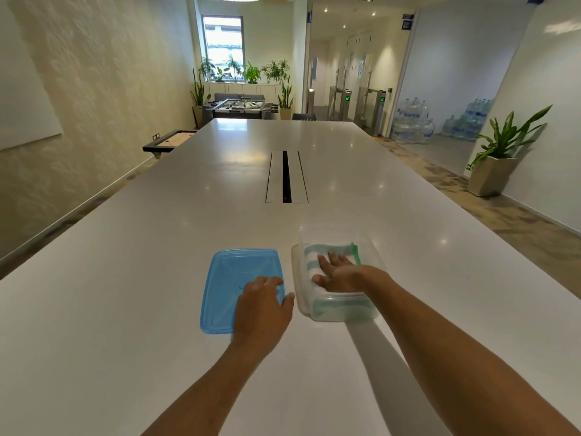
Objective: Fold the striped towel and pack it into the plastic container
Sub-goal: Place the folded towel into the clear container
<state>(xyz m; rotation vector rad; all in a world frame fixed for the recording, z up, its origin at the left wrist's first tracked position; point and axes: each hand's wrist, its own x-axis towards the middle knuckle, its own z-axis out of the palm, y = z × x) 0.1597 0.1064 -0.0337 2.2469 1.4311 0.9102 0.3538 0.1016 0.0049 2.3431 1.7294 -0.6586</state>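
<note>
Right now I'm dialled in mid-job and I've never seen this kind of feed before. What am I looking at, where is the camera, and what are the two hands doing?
There is no machine here: a person works with bare hands, and the one picture comes from a camera worn on their head, looking forward and down along a long white table. The right hand lies flat, fingers spread, on the folded striped towel, pressing it inside the clear plastic container. The left hand rests palm down on the near right corner of the blue lid, which lies flat on the table just left of the container. Nothing is lifted, and the container is not yet closed.
</note>
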